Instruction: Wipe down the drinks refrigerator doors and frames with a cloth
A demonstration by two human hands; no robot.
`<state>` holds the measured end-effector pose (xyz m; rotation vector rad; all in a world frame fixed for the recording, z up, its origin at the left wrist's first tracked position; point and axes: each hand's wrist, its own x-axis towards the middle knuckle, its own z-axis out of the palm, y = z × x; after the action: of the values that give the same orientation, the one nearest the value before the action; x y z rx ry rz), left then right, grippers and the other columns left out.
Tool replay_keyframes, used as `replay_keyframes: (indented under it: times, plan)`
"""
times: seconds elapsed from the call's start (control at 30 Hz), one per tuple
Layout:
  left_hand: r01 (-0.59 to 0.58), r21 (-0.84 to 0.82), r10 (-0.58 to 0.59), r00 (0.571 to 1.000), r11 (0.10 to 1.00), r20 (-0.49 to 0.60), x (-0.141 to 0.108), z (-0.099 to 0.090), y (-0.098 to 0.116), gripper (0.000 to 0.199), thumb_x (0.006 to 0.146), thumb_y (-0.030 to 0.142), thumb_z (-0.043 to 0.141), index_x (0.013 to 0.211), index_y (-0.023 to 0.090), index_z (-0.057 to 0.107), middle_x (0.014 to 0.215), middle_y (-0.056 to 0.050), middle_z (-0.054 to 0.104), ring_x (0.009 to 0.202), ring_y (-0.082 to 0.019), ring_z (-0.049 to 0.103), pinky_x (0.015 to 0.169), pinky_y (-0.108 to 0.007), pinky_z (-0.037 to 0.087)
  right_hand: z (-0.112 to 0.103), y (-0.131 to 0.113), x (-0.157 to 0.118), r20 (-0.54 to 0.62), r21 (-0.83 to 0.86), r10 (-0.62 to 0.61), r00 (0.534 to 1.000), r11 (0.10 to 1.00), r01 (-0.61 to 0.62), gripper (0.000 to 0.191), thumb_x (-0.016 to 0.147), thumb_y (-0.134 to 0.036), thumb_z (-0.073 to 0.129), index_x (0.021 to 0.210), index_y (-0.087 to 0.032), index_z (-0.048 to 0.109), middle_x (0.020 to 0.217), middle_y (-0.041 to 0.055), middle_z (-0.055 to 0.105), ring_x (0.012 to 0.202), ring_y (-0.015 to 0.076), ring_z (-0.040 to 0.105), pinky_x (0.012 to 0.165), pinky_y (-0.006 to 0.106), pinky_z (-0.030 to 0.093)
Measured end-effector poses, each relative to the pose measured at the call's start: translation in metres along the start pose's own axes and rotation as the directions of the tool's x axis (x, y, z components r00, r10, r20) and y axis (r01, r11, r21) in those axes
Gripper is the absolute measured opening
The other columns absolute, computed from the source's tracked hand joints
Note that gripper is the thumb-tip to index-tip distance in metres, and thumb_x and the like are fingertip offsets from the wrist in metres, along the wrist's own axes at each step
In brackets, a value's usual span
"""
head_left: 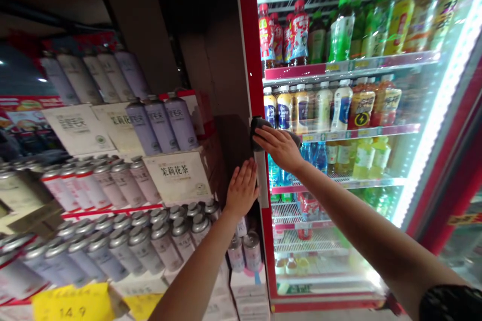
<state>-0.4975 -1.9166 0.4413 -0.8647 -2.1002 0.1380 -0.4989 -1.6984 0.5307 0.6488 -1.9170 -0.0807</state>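
Observation:
My right hand (280,146) presses a dark grey cloth (259,129) against the door edge of a drinks fridge. The cloth bunches under my fingers and trails out to the right behind the hand. Below it, my left hand (242,189) lies flat with its fingers stretched upward, at the outer side of the same edge. A pale handle strip (262,175) runs down the red door frame (246,55) between my two hands. Behind the glass stand rows of bottled drinks (300,105). The underside of each hand is hidden.
To the left, stepped stacks of tall cans (161,125) stand on white cartons (176,175), close to my left forearm. Two cans (251,251) sit low beside the door. Yellow price cards (73,303) hang at the front. Another red frame (448,200) rises at right.

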Motion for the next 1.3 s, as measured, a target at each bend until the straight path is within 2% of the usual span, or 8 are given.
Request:
replay_keyframes:
  times: [0.23, 0.5, 0.6, 0.7, 0.83, 1.1, 1.2, 1.3]
  plan:
    - [0.156, -0.028, -0.155, 0.987, 0.987, 0.034, -0.031, 0.013, 0.015, 0.099, 0.094, 0.048, 0.058, 0.16, 0.001, 0.0, 0.166, -0.025, 0.012, 0.156, -0.034, 0.008, 0.126, -0.053, 0.023, 0.04, -0.036, -0.09, 0.028, 0.014, -0.096, 0.995, 0.995, 0.096, 0.042, 0.103, -0.02, 0.048, 0.142, -0.031, 0.057, 0.146, -0.001, 0.06, 0.136, 0.0202, 0.049, 0.111, 0.038, 0.041]
    - [-0.055, -0.071, 0.064, 0.99, 0.996, 0.124, -0.071, 0.042, 0.034, 0.101, 0.09, 0.058, 0.06, 0.161, 0.004, 0.012, 0.165, -0.021, 0.023, 0.156, -0.03, 0.012, 0.128, -0.049, 0.018, 0.071, -0.087, -0.216, 0.162, 0.203, -0.202, 0.966, 0.965, 0.168, 0.04, 0.101, -0.023, 0.054, 0.14, -0.032, 0.059, 0.138, 0.0005, 0.066, 0.128, 0.0167, 0.058, 0.104, 0.035, 0.048]
    - [-0.213, -0.108, 0.219, 0.975, 0.971, 0.047, -0.065, 0.04, 0.029, 0.089, 0.094, 0.051, 0.056, 0.162, 0.011, 0.013, 0.165, -0.015, 0.028, 0.157, -0.025, 0.012, 0.13, -0.045, 0.009, 0.055, -0.068, -0.216, 0.132, 0.14, -0.037, 0.991, 0.99, 0.018, 0.047, 0.102, -0.021, 0.051, 0.147, -0.035, 0.051, 0.144, 0.0006, 0.062, 0.137, 0.0193, 0.052, 0.108, 0.039, 0.046]
    - [-0.219, -0.083, 0.214, 0.975, 0.972, -0.061, -0.036, 0.035, 0.022, 0.078, 0.098, 0.033, 0.051, 0.162, 0.014, 0.011, 0.164, -0.012, 0.031, 0.156, -0.021, 0.012, 0.13, -0.043, 0.004, 0.05, -0.04, -0.178, 0.021, 0.074, 0.16, 0.987, 0.984, -0.161, 0.054, 0.102, -0.02, 0.049, 0.152, -0.038, 0.044, 0.15, -0.0009, 0.056, 0.146, 0.0206, 0.041, 0.116, 0.042, 0.04]
    - [-0.184, -0.052, 0.173, 0.969, 0.982, -0.175, 0.019, 0.036, 0.02, 0.076, 0.099, 0.019, 0.047, 0.163, 0.018, 0.007, 0.163, -0.009, 0.032, 0.155, -0.018, 0.014, 0.13, -0.042, 0.002, 0.079, -0.034, -0.14, -0.003, -0.01, 0.27, 0.963, 0.963, -0.27, 0.053, 0.102, -0.024, 0.051, 0.153, -0.035, 0.043, 0.155, -0.0009, 0.05, 0.153, 0.0235, 0.028, 0.126, 0.055, 0.023]
    - [-0.161, -0.071, 0.142, 0.965, 0.984, -0.219, 0.063, 0.053, 0.028, 0.072, 0.1, 0.016, 0.04, 0.163, 0.029, 0.007, 0.163, 0.002, 0.032, 0.154, -0.012, 0.014, 0.13, -0.036, -0.006, 0.127, -0.083, -0.26, 0.121, 0.131, -0.169, 0.978, 0.979, 0.153, 0.034, 0.104, -0.025, 0.046, 0.131, -0.035, 0.065, 0.15, -0.0119, 0.055, 0.15, 0.0091, 0.033, 0.128, 0.035, 0.025]
    - [-0.182, -0.047, 0.167, 0.962, 0.982, -0.215, 0.062, 0.052, 0.029, 0.071, 0.1, 0.019, 0.041, 0.163, 0.031, 0.009, 0.163, 0.004, 0.029, 0.154, -0.012, 0.01, 0.129, -0.036, -0.007, 0.123, -0.072, -0.248, 0.113, 0.118, -0.109, 0.988, 0.988, 0.095, 0.037, 0.103, -0.025, 0.05, 0.137, -0.036, 0.06, 0.153, -0.011, 0.051, 0.152, 0.0113, 0.029, 0.129, 0.039, 0.02]
    - [-0.208, -0.027, 0.195, 0.951, 0.978, -0.241, 0.063, 0.049, 0.029, 0.072, 0.099, 0.022, 0.044, 0.163, 0.028, 0.012, 0.164, 0.004, 0.029, 0.155, -0.012, 0.004, 0.129, -0.033, -0.008, 0.126, -0.064, -0.216, 0.083, 0.063, 0.146, 0.986, 0.987, -0.151, 0.053, 0.1, -0.021, 0.055, 0.149, -0.038, 0.047, 0.156, -0.0055, 0.048, 0.153, 0.0178, 0.028, 0.129, 0.05, 0.017]
